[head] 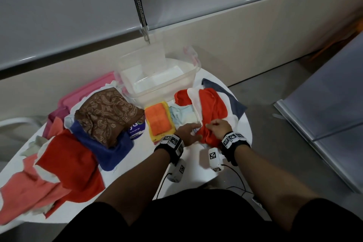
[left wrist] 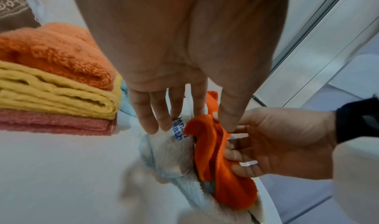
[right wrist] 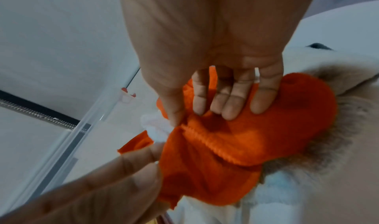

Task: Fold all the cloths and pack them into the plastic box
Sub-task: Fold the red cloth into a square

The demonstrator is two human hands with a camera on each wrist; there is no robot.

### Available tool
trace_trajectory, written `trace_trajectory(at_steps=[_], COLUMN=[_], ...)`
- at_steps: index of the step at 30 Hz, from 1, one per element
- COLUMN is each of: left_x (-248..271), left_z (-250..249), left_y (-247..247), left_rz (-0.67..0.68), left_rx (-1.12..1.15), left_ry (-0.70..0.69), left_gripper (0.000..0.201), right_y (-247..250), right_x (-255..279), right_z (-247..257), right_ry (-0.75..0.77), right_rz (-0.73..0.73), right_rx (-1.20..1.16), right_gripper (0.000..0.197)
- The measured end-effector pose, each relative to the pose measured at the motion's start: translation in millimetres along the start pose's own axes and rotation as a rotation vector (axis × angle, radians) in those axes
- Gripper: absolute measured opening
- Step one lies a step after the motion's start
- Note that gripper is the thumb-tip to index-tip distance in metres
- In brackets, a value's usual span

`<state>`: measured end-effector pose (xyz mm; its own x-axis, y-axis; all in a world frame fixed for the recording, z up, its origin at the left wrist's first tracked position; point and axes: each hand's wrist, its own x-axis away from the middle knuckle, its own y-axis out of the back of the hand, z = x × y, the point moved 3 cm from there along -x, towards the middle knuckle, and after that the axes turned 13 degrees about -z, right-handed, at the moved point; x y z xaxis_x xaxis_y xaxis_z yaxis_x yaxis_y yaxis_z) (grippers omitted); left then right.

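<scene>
An orange-red cloth [head: 213, 108] lies bunched on the right of the white round table [head: 141, 165], over a white and pale-blue towel [head: 184, 116]. My right hand [head: 211, 125] pinches its hem between thumb and fingers [right wrist: 188, 117]. My left hand [head: 193, 133] pinches a corner of the same cloth [left wrist: 213, 120] with its other fingers nearly straight. The clear plastic box [head: 161, 78] stands open just behind; only its pale bottom shows. A folded stack [head: 159, 122] of orange, yellow and pink towels sits left of my hands.
Loose cloths are heaped on the table's left: brown paisley [head: 106, 112], blue [head: 106, 147], red [head: 72, 163], salmon pink [head: 19, 192]. A dark blue-grey cloth [head: 233, 100] lies under the orange one near the right edge. A pink flat lid [head: 88, 90] lies behind the heap.
</scene>
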<state>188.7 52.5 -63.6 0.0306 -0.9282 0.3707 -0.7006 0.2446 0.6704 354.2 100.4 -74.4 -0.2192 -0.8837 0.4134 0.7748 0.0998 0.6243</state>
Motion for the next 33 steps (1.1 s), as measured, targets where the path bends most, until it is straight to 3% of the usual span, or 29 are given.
trace_trajectory(at_steps=[2,6,10,12,15,19,22,24,26,29,33], left_x=[1,0,-1,-3,-4,-2,0,4,12,19,29], left_z=[-1,-6,-14,-22,-29,-27,-23,-22,-18,-9,-3], left_y=[1,24,68,89,115,133,135,135,136,143,169], left_rz=[-0.039,-0.246,-0.493,-0.564,-0.531,-0.444,-0.385,-0.431,-0.491,-0.606,-0.727], left_rx=[0.027,0.103,0.281,0.345,0.294,0.157,0.047,0.042,0.134,0.27,0.453], left_ry=[-0.014,-0.067,-0.139,-0.165,-0.214,-0.326,-0.399,-0.436,-0.402,-0.318,-0.221], left_gripper=[0.057,0.05,0.049,0.056,0.07,0.083,0.06,0.033,0.027,0.022,0.018], right_y=[6,30,41,38,38,45,44,46,49,58,77], right_x=[7,20,31,38,48,56,60,64,65,64,62], right_z=[12,44,75,90,108,130,143,151,156,158,153], right_ry=[0.031,0.071,0.174,0.273,0.47,0.609,0.68,0.714,0.739,0.76,0.673], right_rz=[-0.101,-0.317,-0.302,-0.259,-0.305,-0.306,-0.202,-0.194,-0.214,-0.339,-0.525], right_rx=[-0.017,-0.133,-0.215,-0.186,-0.009,0.092,0.057,0.006,-0.005,0.035,0.065], right_gripper=[0.014,0.016,0.012,0.019,0.018,0.021,0.026,0.03,0.026,0.017,0.014])
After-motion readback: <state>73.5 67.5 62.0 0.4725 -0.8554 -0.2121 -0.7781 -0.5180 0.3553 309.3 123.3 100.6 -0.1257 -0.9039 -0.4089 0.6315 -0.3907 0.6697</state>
